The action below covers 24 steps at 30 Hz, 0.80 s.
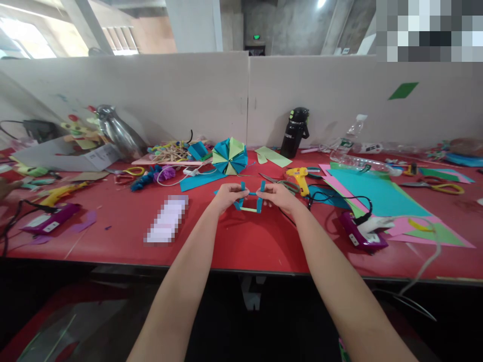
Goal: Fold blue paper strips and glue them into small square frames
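Both my hands meet above the middle of the red table (249, 246). My left hand (228, 196) pinches the left upright of a small blue and light green frame (249, 209), made of what look like paper strips or sticks. The right upright sits between the fingers of my right hand (279, 196). A light green bar joins the two uprights low down, and a blue one crosses higher. Just beyond my hands stands a pleated blue and green paper rosette (230, 157). To the right of my right hand lies a yellow glue gun (298, 178).
Colored paper sheets (381, 191) and a purple power strip (362, 234) lie on the right. A black bottle (295, 133) and a clear plastic bottle (350, 136) stand behind. On the left are a blurred phone-like rectangle (167, 219), a metal jug (118, 131) and another person's hand (6, 188).
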Each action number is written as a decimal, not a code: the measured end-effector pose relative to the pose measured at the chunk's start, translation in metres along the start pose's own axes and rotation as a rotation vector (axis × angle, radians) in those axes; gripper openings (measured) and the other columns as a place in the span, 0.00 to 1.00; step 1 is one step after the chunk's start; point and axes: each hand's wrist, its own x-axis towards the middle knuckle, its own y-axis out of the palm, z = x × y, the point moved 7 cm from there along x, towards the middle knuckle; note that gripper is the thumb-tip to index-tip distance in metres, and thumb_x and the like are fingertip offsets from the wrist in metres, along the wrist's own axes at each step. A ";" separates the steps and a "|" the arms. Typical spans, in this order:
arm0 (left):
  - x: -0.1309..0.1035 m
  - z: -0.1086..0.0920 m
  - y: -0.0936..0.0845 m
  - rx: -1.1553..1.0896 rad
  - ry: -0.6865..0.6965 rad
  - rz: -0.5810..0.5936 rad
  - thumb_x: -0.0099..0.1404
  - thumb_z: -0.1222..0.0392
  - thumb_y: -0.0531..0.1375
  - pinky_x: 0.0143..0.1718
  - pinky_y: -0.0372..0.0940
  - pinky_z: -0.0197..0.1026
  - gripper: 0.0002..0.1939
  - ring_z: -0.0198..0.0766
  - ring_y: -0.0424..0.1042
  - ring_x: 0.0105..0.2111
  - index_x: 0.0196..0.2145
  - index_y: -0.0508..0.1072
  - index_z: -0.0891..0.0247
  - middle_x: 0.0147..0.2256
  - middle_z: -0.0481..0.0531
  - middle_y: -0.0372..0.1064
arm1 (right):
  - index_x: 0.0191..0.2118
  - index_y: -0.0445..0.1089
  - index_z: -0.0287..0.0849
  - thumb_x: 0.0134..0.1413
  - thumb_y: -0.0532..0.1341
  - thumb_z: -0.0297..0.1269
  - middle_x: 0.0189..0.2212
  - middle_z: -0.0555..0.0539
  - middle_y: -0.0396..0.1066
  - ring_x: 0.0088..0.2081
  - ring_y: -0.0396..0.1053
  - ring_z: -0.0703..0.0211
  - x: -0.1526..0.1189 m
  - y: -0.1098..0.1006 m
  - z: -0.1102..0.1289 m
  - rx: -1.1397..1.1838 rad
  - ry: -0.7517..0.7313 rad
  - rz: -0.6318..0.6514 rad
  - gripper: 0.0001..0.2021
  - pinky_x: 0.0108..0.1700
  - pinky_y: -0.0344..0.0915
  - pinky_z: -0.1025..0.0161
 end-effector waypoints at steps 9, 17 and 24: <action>0.010 0.003 -0.020 0.143 -0.003 -0.249 0.61 0.54 0.62 0.40 0.72 0.44 0.20 0.44 0.78 0.39 0.48 0.79 0.66 0.41 0.59 0.79 | 0.29 0.72 0.42 0.47 0.72 0.49 0.19 0.52 0.70 0.20 0.67 0.66 0.011 -0.036 -0.011 0.209 0.025 -0.310 0.16 0.22 0.63 0.69; 0.001 -0.003 -0.079 0.656 -0.022 -0.577 0.59 0.67 0.58 0.66 0.55 0.53 0.20 0.52 0.63 0.63 0.48 0.79 0.62 0.59 0.59 0.69 | 0.36 0.72 0.44 0.55 0.68 0.37 0.37 0.45 0.80 0.38 0.79 0.59 0.011 -0.032 -0.015 0.418 0.063 -0.396 0.06 0.44 0.76 0.61; 0.005 0.017 -0.083 0.933 -0.201 -0.472 0.61 0.56 0.59 0.68 0.30 0.74 0.22 0.64 0.43 0.71 0.53 0.78 0.56 0.66 0.59 0.61 | 0.41 0.73 0.41 0.57 0.66 0.33 0.40 0.42 0.80 0.34 0.77 0.62 0.003 -0.017 -0.012 0.389 0.109 -0.306 0.06 0.42 0.75 0.62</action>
